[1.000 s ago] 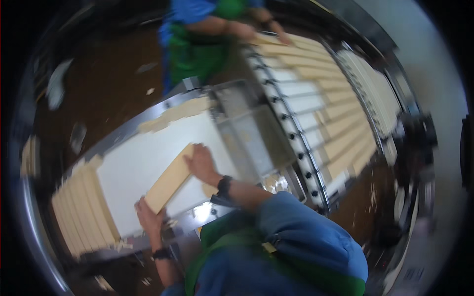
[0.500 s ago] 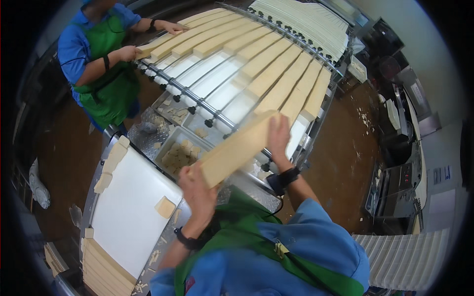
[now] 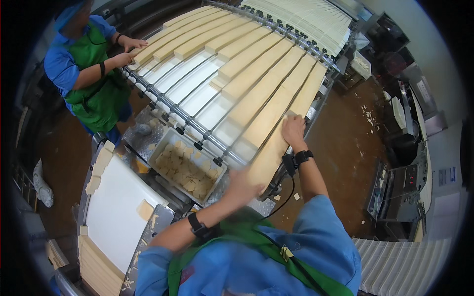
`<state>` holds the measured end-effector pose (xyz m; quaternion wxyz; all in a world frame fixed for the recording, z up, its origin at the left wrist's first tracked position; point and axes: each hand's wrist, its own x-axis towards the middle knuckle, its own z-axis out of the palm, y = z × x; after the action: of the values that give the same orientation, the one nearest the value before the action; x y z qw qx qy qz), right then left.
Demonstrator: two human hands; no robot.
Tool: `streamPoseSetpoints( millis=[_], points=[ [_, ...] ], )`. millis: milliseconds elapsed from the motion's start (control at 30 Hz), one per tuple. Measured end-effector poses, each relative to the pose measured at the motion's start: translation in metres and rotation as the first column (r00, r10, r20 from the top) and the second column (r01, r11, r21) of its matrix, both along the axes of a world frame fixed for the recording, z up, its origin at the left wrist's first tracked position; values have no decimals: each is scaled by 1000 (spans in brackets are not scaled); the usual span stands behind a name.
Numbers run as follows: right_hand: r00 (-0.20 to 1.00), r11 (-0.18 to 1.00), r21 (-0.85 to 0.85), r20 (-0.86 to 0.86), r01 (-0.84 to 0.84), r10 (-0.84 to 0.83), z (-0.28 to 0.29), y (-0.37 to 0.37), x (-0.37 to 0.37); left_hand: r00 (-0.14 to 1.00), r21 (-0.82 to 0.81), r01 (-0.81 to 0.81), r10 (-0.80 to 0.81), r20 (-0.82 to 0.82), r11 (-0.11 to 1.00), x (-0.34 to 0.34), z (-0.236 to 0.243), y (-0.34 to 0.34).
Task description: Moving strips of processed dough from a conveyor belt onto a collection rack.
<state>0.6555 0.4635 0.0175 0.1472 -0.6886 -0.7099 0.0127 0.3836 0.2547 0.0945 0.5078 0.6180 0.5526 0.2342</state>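
A long, pale-yellow stack of thin square crackers (image 3: 270,154) lies between my hands along the right-hand lane of the white slotted table. My left hand (image 3: 243,186), blurred by motion, is closed around its near end. At its far end, my right hand (image 3: 295,130) grips the side with fingers bent over it. Just beyond, more cracker stacks (image 3: 276,106) lie lengthwise in lanes parted by thin metal rods. The table's front bar (image 3: 185,111) carries black knobs.
A grey bin (image 3: 217,180) of broken cracker pieces stands below the table's front edge. To the left, a white belt (image 3: 123,192) holds a loose cracker (image 3: 145,209) and several stacks at its near end. A co-worker (image 3: 94,74) in a green apron handles stacks at far left. Control equipment (image 3: 402,185) stands right.
The stack has moved from above the front bar, right and down onto the right lane, and turned in line with it. The bin shows more fully. The co-worker's hands have shifted slightly left.
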Motion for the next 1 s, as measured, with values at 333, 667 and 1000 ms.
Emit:
streamPoseSetpoints(
  millis=[333, 667, 1000],
  points=[
    [924, 963, 205, -305, -173, 231, 28, -109, -21, 977, 148, -212, 207, 43, 966, 36, -19, 18],
    [923, 955, 84, -244, -286, 298, 63, -197, -75, 974, 139, -128, 98, 203, 982, 19, -52, 17],
    [966, 981, -6, -178, -194, 190, 74, -197, -99, 938, 136, -126, 74, 339, 983, 8, -58, 9]
  ],
)
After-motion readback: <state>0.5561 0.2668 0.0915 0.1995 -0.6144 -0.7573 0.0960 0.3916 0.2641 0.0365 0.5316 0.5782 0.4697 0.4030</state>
